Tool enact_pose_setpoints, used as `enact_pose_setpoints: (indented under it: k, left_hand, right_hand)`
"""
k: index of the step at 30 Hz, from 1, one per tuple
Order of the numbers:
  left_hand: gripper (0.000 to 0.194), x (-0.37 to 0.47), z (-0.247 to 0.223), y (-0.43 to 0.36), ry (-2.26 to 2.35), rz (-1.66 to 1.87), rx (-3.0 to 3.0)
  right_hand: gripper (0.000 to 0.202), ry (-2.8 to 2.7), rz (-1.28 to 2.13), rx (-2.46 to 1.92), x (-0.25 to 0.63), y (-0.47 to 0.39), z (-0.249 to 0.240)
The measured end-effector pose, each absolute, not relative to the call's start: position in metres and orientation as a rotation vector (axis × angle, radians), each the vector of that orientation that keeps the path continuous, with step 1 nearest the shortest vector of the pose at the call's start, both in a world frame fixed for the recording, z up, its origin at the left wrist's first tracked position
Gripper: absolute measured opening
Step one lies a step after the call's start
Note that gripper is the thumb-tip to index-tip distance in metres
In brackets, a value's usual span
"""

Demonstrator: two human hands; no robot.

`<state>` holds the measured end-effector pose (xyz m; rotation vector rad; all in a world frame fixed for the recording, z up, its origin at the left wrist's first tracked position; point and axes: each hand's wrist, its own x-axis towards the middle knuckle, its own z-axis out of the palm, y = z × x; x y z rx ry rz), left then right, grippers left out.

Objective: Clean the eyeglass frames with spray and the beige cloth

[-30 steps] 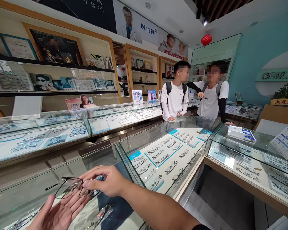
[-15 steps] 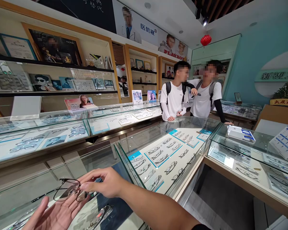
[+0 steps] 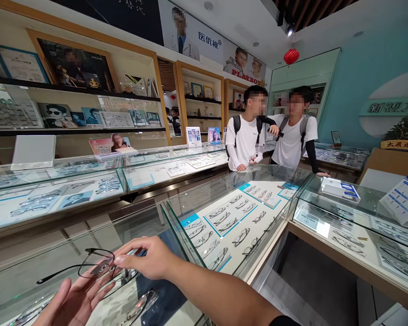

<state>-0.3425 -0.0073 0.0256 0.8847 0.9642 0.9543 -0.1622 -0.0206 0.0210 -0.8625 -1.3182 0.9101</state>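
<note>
A pair of dark thin-rimmed eyeglasses (image 3: pixel 94 264) is pinched at one side by my right hand (image 3: pixel 149 258), thumb against fingers. One of its temple arms sticks out to the left, and a tag or sticker shows on a lens. My left hand (image 3: pixel 78 299) lies palm up just below and behind the frame, fingers stretched out; whether it touches the glasses I cannot tell. Under both hands is a glass display counter (image 3: pixel 122 226). Inside it, another pair of glasses (image 3: pixel 141 305) lies below my right hand.
A glass showcase (image 3: pixel 236 267) with rows of eyeglasses adjoins on the right, and another showcase (image 3: pixel 387 267) stands beyond it. Along the back wall runs a long display counter (image 3: pixel 177 181) below shelves. Two people in white shirts (image 3: pixel 246 140) stand behind the showcases.
The glasses have tilted slightly in my right hand, their free temple arm shifting left. My left hand has hardly moved. One of the two people has shifted a little.
</note>
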Motion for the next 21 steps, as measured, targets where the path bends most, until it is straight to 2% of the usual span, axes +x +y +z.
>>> enact_pose_setpoints:
  k: [6, 13, 21]
  left_hand:
    - [0.09, -0.34, 0.036, -0.012, 1.07, 0.979, 0.951]
    - [0.069, -0.345, 0.028, -0.004, 1.043, 1.025, 1.125]
    - [0.065, -0.357, 0.008, 0.005, 1.018, 1.034, 1.335]
  right_hand:
    - [0.041, -1.282, 0.875, -0.916, -0.163, -0.013, 0.014]
    - [0.037, -1.26, 0.87, -0.922, -0.164, -0.012, 0.013]
    - [0.036, -1.31, 0.871, -0.915, -0.164, -0.01, 0.007]
